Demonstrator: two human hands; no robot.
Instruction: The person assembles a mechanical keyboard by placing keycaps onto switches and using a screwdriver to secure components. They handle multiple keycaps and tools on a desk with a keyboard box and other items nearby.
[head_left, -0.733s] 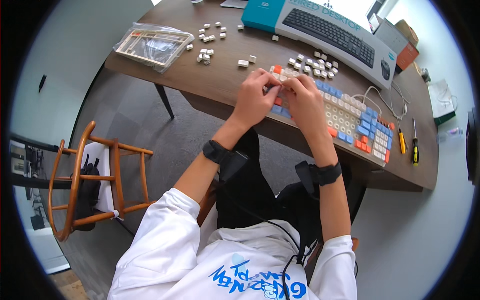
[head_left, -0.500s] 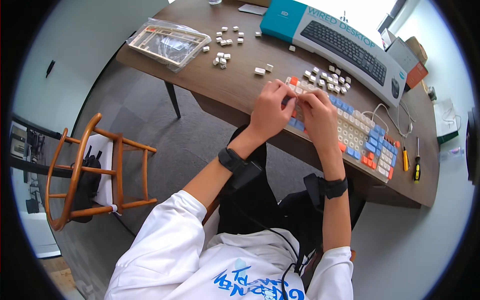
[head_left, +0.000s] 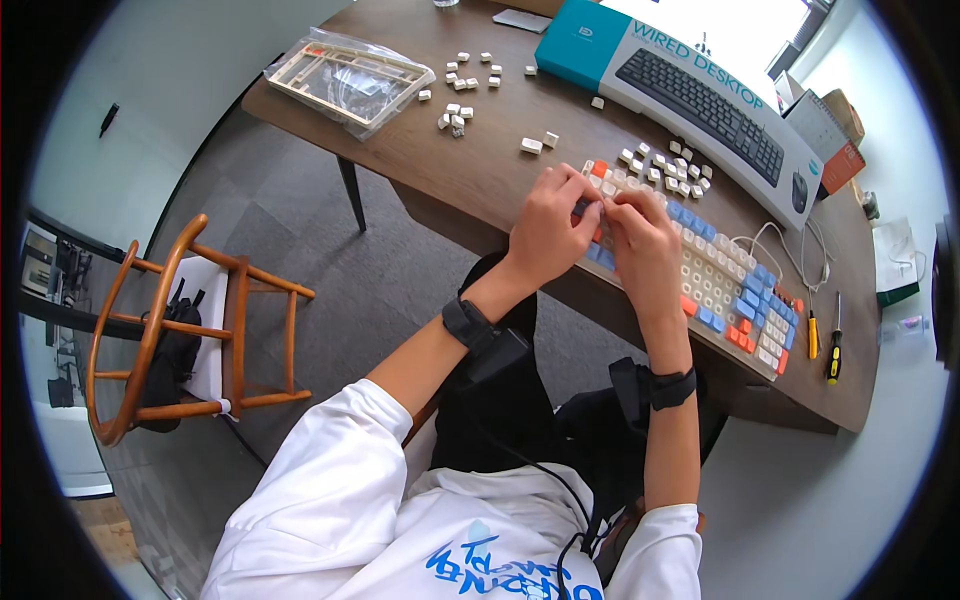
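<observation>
1. Lying aslant from the centre toward the right of the frame, the keyboard (head_left: 708,285) rests on the desk (head_left: 470,185) along its near edge, probably so that both hands reach it easily. Its pale middle looks stripped of caps; blue and orange ones border it.
2. The left hand (head_left: 550,228) and right hand (head_left: 645,240) meet over its left end, near frame centre. Their fingers are curled, thumbs and forefingers drawn together, a pose that suits fine work; whether they pinch anything I cannot tell.
3. Just beyond, loose white caps (head_left: 655,175) lie between keyboard and box (head_left: 690,105), perhaps gathered there to stay within reach.
4. More caps (head_left: 460,84) scatter at upper left, beside a bagged frame (head_left: 350,84), whose clear wrap presumably protects it.
5. At right, a yellow screwdriver (head_left: 813,336) and a black-and-yellow one (head_left: 834,358) lie beyond the keyboard's end, seemingly parked out of the way.
</observation>
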